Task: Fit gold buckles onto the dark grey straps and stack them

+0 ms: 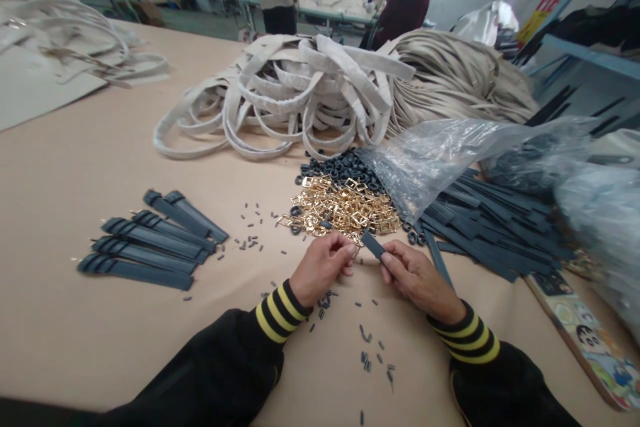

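Observation:
My right hand (413, 275) pinches a short dark blue-grey strap (373, 244) between thumb and fingers, its free end tilted up toward the left. Close beside it, my left hand (323, 264) is closed, thumb against fingertips; what it grips, if anything, is hidden. Just beyond both hands lies a pile of gold buckles (345, 203), with a heap of dark strap loops (345, 167) behind it. Several straps fitted with buckles and loops (150, 253) are laid side by side on the left.
Small dark cut pieces (367, 360) are scattered over the table (225, 353). Pale looped straps (300, 93) are heaped at the back. To the right are loose dark straps (490, 227), a clear plastic bag (430, 153) and a cartoon-printed case (585, 340). Two people are in the background.

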`<action>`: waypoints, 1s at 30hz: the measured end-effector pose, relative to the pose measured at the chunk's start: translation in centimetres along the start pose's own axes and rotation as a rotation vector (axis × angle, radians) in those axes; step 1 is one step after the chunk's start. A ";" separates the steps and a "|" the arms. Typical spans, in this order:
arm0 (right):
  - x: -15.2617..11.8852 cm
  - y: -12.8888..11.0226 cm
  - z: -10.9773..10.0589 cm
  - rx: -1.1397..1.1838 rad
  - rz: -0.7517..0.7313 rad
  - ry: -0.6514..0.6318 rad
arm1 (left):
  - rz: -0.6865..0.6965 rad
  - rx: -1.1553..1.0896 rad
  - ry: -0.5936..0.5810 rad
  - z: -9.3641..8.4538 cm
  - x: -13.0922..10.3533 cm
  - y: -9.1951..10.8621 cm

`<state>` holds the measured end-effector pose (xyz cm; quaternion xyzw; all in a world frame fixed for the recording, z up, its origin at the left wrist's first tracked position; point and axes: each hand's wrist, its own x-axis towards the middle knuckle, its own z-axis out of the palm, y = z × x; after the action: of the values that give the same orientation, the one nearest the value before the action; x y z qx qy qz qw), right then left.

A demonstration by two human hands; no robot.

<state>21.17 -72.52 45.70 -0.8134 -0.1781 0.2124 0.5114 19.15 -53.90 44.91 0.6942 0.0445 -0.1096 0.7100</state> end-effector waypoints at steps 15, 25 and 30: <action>0.2 0.5 -0.5 -0.074 -0.043 0.118 | 0.391 0.944 0.283 -4.1 -0.2 0.8; 0.3 0.6 0.1 -0.112 -0.114 0.089 | 0.248 1.177 0.339 -7.5 -0.1 -0.4; 0.2 0.0 0.2 -0.109 -0.125 0.083 | 0.330 0.872 0.363 -7.0 0.0 -0.2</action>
<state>21.25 -72.29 45.58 -0.8355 -0.2185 0.1362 0.4854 19.72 -46.95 44.48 0.9319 0.0072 0.1185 0.3426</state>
